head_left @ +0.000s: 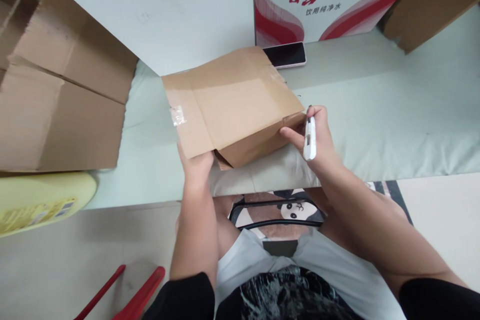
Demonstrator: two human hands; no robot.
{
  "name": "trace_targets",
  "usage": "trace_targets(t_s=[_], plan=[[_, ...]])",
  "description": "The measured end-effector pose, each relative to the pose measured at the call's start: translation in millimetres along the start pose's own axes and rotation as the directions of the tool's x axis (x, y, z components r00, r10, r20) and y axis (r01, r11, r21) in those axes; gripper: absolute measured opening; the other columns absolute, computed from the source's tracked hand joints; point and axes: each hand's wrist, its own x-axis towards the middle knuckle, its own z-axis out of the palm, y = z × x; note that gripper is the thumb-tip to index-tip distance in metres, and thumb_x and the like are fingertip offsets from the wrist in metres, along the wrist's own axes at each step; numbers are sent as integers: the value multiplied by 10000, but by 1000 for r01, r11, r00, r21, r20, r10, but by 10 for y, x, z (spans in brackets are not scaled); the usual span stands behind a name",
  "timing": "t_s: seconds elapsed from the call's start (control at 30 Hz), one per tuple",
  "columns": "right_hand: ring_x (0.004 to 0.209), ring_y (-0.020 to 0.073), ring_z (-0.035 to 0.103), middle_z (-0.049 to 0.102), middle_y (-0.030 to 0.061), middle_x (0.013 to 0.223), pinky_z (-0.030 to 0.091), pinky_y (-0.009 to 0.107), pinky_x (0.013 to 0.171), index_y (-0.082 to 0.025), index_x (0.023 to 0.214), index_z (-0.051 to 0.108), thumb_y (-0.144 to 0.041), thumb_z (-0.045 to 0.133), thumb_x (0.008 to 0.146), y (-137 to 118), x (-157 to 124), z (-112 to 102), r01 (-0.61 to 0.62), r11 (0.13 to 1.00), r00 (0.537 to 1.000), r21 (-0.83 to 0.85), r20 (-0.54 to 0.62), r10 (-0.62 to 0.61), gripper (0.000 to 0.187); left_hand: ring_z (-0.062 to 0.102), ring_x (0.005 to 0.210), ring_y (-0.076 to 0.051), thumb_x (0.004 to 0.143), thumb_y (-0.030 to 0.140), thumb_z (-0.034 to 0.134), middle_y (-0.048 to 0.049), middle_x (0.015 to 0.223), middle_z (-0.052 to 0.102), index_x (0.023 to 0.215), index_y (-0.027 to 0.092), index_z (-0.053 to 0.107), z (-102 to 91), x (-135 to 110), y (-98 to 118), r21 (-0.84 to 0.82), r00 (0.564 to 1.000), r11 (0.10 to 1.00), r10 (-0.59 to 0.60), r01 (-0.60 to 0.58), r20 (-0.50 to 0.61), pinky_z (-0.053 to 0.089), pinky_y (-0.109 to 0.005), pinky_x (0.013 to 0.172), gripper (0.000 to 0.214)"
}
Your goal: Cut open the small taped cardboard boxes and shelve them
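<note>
A brown cardboard box (240, 97) lies tilted on the pale green cloth in front of me, with clear tape (177, 115) on its left side. My left hand (200, 166) grips its near left corner; most of the fingers are hidden beneath the cardboard. At the near right corner, my right hand (323, 136) holds a white utility knife (310, 139) upright in its palm. The thumb of that hand reaches to the box's near side. Whether the knife's blade is out, I cannot tell.
A phone (288, 55) lies behind the box, against a white and red carton (333, 5). Large cardboard boxes (82, 125) stand at left beside a yellow container (48, 200). Another brown box (431, 2) is at far right. Red legs (140, 292) show on the floor.
</note>
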Motion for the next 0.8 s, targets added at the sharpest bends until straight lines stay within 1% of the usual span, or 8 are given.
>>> trace_targets(t_s=[0.07,0.13,0.3,0.43,0.53,0.63,0.7,0.8], plan=[[716,166,373,319,-37,830,320,341,680,-294,1015,268,-499,836,748,23,8,-20,8,1000,1000,-3,-3,-8,660,711,1209,-280,848,469,716,-89,1019,771,989,198,718,-7,-13,9,10,999,1000,-17,17,27,512,-408,1156,306],[708,167,377,320,-38,827,321,341,671,-296,1019,266,-503,835,761,38,15,-35,16,1000,1000,-1,-4,-16,658,733,1148,-275,848,484,714,-96,1015,775,973,193,717,-12,-21,11,-7,999,1000,-18,18,39,534,-411,1128,317],[701,176,376,317,-34,824,319,347,655,-298,1019,263,-504,824,783,50,23,-49,51,999,999,16,-14,-51,643,750,1092,-276,812,632,717,-94,1034,785,1052,218,730,10,-25,21,-110,997,991,-66,69,29,614,-389,993,479],[702,179,385,323,-34,822,333,348,657,-298,1018,273,-480,827,791,56,28,-63,66,997,998,34,-11,-65,626,750,1117,-282,800,758,673,-97,1090,789,1163,241,721,16,-14,18,-190,990,972,-130,137,51,625,-389,976,634],[694,172,389,330,-41,806,343,338,648,-298,1017,298,-462,843,781,77,38,-56,72,995,997,63,-17,-71,616,753,1110,-297,737,795,720,-106,1105,794,1141,243,728,15,-12,58,-242,986,956,-156,164,53,623,-390,976,685],[662,154,376,341,-54,773,334,316,621,-295,1007,337,-471,865,750,109,52,-23,104,987,993,126,-64,-97,613,739,1147,-313,716,779,757,-111,1125,792,1113,247,733,23,-7,135,-415,989,899,-145,142,25,603,-398,1011,664],[639,142,363,336,-61,749,325,301,596,-291,985,364,-501,855,753,125,63,-3,145,974,986,177,-109,-127,583,737,1138,-321,714,780,756,-106,1094,792,1075,250,739,15,5,160,-521,990,842,-139,139,39,606,-408,993,641],[610,128,349,326,-63,718,307,281,559,-282,933,404,-589,790,802,117,84,-4,165,949,981,270,-142,-130,510,756,992,-305,703,780,759,-82,932,780,972,254,748,-42,9,91,-577,988,801,-129,157,91,628,-416,895,591]])
